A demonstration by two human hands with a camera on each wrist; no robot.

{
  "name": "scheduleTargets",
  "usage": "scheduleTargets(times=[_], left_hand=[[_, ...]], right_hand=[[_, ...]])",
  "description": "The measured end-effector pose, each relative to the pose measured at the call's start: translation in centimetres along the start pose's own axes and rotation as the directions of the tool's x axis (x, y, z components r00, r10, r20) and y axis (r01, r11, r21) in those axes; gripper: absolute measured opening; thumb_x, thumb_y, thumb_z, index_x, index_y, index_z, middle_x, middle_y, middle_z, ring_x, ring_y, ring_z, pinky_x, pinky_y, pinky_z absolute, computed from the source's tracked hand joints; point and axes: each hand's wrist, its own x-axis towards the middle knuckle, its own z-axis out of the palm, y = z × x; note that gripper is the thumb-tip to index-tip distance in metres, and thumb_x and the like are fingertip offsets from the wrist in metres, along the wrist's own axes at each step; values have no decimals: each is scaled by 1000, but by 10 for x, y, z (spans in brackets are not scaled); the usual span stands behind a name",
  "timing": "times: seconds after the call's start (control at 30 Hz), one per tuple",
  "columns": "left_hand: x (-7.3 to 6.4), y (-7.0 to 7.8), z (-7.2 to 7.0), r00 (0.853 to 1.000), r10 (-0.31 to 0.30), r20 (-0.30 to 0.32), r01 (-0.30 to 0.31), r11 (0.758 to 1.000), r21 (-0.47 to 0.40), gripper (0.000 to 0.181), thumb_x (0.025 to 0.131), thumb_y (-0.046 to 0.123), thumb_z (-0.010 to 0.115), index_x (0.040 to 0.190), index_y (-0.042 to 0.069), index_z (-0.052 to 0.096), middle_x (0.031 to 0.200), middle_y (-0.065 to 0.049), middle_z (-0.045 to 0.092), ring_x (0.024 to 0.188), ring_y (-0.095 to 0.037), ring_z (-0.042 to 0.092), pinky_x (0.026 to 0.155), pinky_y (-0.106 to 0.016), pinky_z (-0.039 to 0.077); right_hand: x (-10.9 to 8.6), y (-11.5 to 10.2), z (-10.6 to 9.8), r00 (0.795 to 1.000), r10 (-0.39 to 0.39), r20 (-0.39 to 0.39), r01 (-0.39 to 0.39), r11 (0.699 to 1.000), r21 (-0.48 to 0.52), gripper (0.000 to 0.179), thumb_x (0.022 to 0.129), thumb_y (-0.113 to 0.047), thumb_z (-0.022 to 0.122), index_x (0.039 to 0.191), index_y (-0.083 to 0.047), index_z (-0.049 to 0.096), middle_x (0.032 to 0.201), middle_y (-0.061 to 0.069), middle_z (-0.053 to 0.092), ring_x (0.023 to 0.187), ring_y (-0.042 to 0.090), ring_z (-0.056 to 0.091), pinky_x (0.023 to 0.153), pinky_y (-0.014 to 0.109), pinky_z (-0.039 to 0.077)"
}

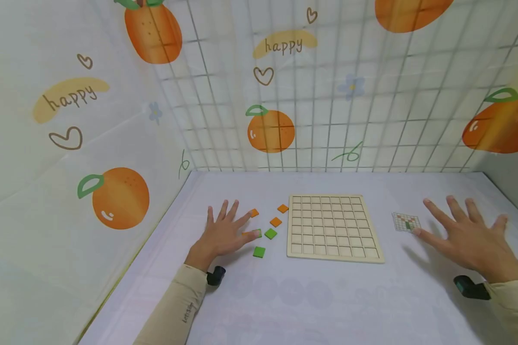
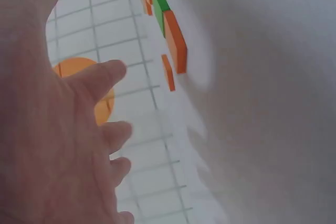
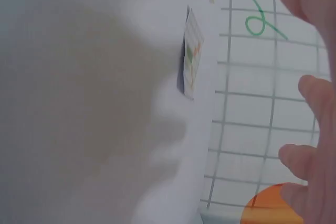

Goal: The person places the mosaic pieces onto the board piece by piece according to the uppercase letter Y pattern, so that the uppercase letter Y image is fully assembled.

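Left grip, splayed apart, has flat, square tiles at three o'clock; past them lies a wooden, square-celled board; right grip, likewise spread, has a thin, gridded card at nine o'clock.

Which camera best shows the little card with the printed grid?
The head view, because there the card shows its printed face most squarely. The right wrist view shows it closer but steeply slanted; the left wrist view doesn't show it.
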Motion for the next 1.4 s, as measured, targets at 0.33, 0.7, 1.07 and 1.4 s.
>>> scheduleTargets(times=[0.33, 0.7, 1.07, 1.4], left_hand=[[3, 5, 2, 978, 104, -181, -118, 990, -71, 56, 96, 56, 56, 139, 21, 62, 153, -7, 45, 144, -30, 33, 114, -58, 21], [-1, 13, 6, 992, 32, -124, -78, 920, -385, 42, 97, 46, 61, 128, 19, 70, 119, 5, 66, 102, -16, 61, 86, -42, 48], [-6, 18, 12, 998, 64, -11, -59, 829, -556, 27, 94, 35, 67, 117, 22, 74, 88, 9, 64, 83, -15, 58, 73, -35, 50], [-8, 11, 14, 988, 149, 48, -92, 799, -595, 23, 91, 28, 72, 113, 23, 75, 88, 9, 65, 85, -13, 59, 78, -33, 50]], right_hand=[[1, -20, 5, 994, -103, 24, 99, 987, 131, 85, 97, -63, 50, 159, -11, 25, 144, 39, 37, 124, 61, 37, 91, 78, 31], [-9, -53, 18, 998, -64, -12, 62, 886, 460, 57, 101, -40, 60, 137, 4, 55, 129, 31, 58, 102, 46, 63, 79, 61, 51], [-13, -73, 25, 998, -64, 30, 32, 791, 611, 49, 104, -36, 54, 138, -1, 56, 132, 28, 58, 109, 47, 62, 87, 59, 49], [-15, -79, 32, 992, -108, 63, 44, 771, 636, 56, 101, -40, 60, 142, -1, 52, 141, 25, 52, 118, 45, 57, 93, 59, 47]])
